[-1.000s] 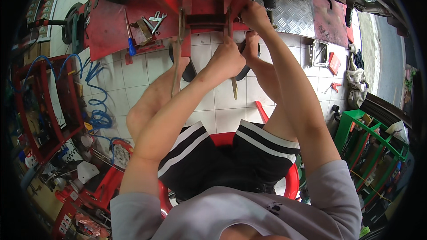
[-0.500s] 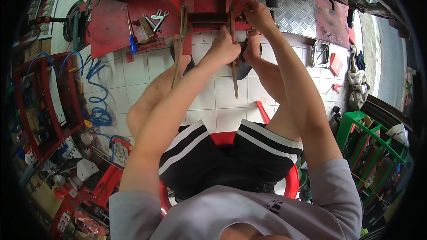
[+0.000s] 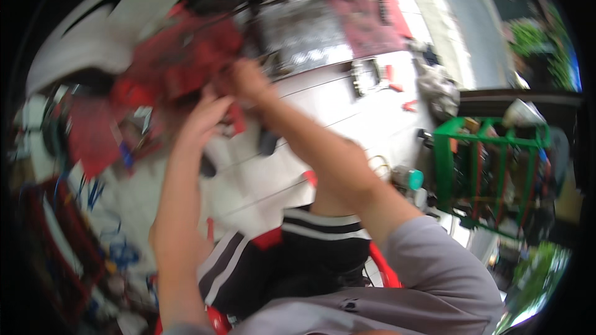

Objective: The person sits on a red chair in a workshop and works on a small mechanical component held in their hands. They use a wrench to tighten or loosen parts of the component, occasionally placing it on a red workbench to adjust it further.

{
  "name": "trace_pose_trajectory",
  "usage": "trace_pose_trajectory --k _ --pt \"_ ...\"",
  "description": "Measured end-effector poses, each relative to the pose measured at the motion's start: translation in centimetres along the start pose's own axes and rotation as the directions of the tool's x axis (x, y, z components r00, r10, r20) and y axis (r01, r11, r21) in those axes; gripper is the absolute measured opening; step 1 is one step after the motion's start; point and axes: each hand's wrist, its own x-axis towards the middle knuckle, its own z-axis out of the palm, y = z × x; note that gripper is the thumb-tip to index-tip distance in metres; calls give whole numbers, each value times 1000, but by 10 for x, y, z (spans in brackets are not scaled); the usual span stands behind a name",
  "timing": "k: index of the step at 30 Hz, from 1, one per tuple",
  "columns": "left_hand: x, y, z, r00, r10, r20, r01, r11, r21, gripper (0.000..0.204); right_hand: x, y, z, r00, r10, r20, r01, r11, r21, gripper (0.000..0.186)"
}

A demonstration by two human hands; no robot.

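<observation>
**One red metal frame (image 3: 180, 56), one green rack (image 3: 442, 164)**

Hands, two: your left hand (image 3: 208, 116) and right hand (image 3: 247, 82), at the frame's near side, upper left of centre; grip of either, cannot tell (motion blur). Rack, at right: several indistinct items (image 3: 470, 125) inside, one white bundle (image 3: 524, 115) on top.

Red worktop (image 3: 87, 133) carries red fixture (image 3: 192, 74), silvery plate (image 3: 301, 31), blurred blue-handled tool (image 3: 126, 156). On white tiled floor (image 3: 326, 111): metal frame (image 3: 358, 79), red tool (image 3: 410, 106).
</observation>
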Motion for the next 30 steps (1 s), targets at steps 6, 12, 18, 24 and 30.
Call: trace_pose_trajectory --k 6,12,18,24,30 --pt "-9 8 -5 996 -55 65 55 998 -4 68 2 -20 -40 962 192 195 -234 946 224 52" --pt "-1 -2 -14 997 19 69 -13 996 -92 44 8 0 -8 973 77 217 -72 997 -31 57" --pt "-8 -3 -21 998 22 52 -21 1000 -21 61 7 -37 -49 933 289 213 -343 892 294 19" --pt "-15 6 -12 1000 -3 21 3 1000 16 70 13 -14 -40 940 262 221 -332 854 401 22" --pt "-14 8 -10 1000 1 18 -1 999 45 72 12 -11 -45 819 299 490 -571 508 645 33"
